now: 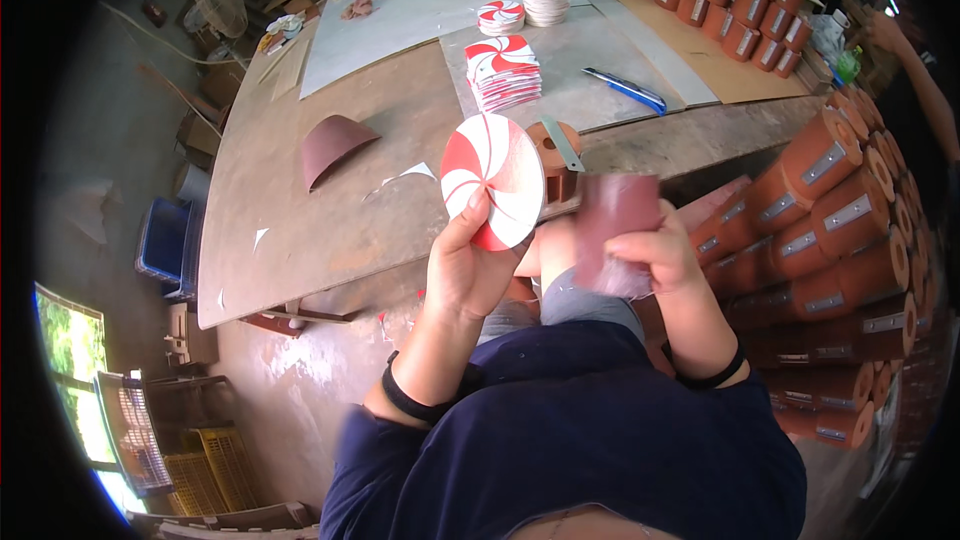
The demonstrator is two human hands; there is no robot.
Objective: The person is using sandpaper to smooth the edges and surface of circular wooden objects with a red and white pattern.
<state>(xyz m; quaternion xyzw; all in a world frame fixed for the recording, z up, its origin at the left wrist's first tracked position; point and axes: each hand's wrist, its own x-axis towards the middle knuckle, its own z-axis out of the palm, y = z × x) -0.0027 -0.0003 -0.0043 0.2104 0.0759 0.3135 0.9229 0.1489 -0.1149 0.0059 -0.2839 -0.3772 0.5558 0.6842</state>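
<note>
My left hand (468, 275) grips a round disc (500, 165) with a red and white swirl, thumb on its face. A folded reddish-brown sheet, probably sandpaper (618, 215), is in my right hand (665, 258); motion blurs it, and it is apart from the disc. Behind the disc, at the table's near edge, stands a brown cylinder with a metal strip (562, 145). Farther back lies a stack of square swirl-printed cards (503, 80). Another curved reddish-brown sheet (338, 148) rests on the table to the left, near white paper scraps (412, 173).
A blue utility knife (628, 90) lies on the table (270, 270). Round swirl discs (543, 5) stand in stacks at the back. Brown cylinders with metal plates are piled at the far right (735, 0) and beside me (830, 240). Another person's arm (925, 90) shows at the right edge.
</note>
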